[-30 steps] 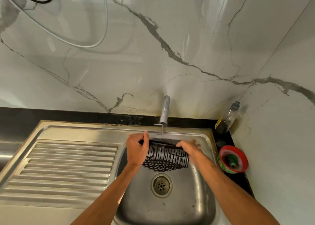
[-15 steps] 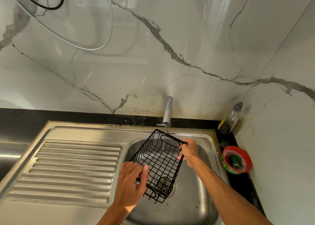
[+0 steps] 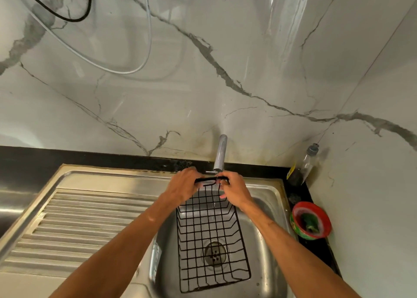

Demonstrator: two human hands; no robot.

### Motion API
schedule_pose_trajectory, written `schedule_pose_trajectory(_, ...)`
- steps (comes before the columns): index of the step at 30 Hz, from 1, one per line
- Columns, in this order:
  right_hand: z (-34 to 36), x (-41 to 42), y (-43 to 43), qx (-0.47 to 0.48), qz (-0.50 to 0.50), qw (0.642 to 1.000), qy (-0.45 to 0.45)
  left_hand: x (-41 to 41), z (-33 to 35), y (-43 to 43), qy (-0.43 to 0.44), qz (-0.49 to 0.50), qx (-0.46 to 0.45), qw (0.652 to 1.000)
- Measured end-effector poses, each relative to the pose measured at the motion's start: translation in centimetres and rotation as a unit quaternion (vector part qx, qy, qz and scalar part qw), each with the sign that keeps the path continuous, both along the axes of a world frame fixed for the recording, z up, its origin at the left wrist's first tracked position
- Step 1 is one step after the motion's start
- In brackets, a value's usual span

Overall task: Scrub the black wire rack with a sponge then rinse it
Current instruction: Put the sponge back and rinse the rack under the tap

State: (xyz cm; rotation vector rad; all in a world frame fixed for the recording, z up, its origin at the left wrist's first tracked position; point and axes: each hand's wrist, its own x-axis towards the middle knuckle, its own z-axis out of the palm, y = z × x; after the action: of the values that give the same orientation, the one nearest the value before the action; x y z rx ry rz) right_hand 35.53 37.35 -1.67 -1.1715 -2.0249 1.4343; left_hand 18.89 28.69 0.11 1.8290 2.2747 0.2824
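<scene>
The black wire rack [image 3: 209, 236] hangs lengthwise over the sink basin [image 3: 268, 248], its far end raised under the chrome tap [image 3: 220, 154]. A thin stream of water falls from the tap onto the rack's top bar. My left hand [image 3: 184, 183] grips the left side of that top bar. My right hand [image 3: 234, 190] holds the right side of the bar, fingers curled around it. The drain shows through the rack's mesh. No sponge is in either hand.
A ribbed steel draining board [image 3: 74, 225] lies left of the basin. On the black counter at the right stand a red-rimmed bowl [image 3: 312, 223] with a green scrubber inside and a plastic bottle [image 3: 302, 164]. Marble walls close the back and right.
The rack has swung from a slanted hold to hanging lengthwise towards me. My left hand moved from its near lower edge up to the top bar, beside my right hand.
</scene>
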Motion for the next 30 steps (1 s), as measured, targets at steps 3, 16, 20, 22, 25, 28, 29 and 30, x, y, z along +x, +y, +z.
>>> schedule_pose_trajectory(3, -0.2, -0.4, 0.1, 0.012, 0.004, 1.0, 0.018, -0.2, 0.3, -0.9, 0.029, -0.01, -0.007, 1.0)
schedule_pose_trajectory(16, 0.2, -2.7, 0.5, 0.235, 0.046, 0.968, -0.079, 0.0, 2.1, -1.9, 0.132, 0.056, -0.011, 0.99)
schedule_pose_trajectory(20, -1.9, -1.8, 0.2, 0.138, 0.012, 0.99, -0.04, 0.4, 3.4, -2.5, 0.151, 0.096, 0.009, 0.984)
schedule_pose_trajectory(22, -2.2, -2.2, -0.2, 0.097, 0.013, 0.995, -0.027, 0.8, 3.8, -2.7, 0.176, 0.109, 0.017, 0.978)
schedule_pose_trajectory(25, -1.1, -3.4, 0.1, 0.029, -0.015, 0.999, 0.008, 1.3, 4.4, -3.3, 0.188, 0.126, 0.021, 0.974)
schedule_pose_trajectory(28, -0.8, -3.6, -0.2, -0.012, -0.005, 1.0, 0.022, 1.4, 4.5, -4.0, 0.172, 0.142, 0.031, 0.974)
schedule_pose_trajectory(29, -1.0, -3.5, -0.4, -0.004, 0.013, 1.0, 0.018, 1.4, 4.4, -4.1, 0.171, 0.143, 0.023, 0.975)
schedule_pose_trajectory(30, -1.2, -3.5, -0.6, 0.019, 0.032, 0.999, 0.006, 1.4, 4.4, -4.1, 0.166, 0.143, 0.01, 0.976)
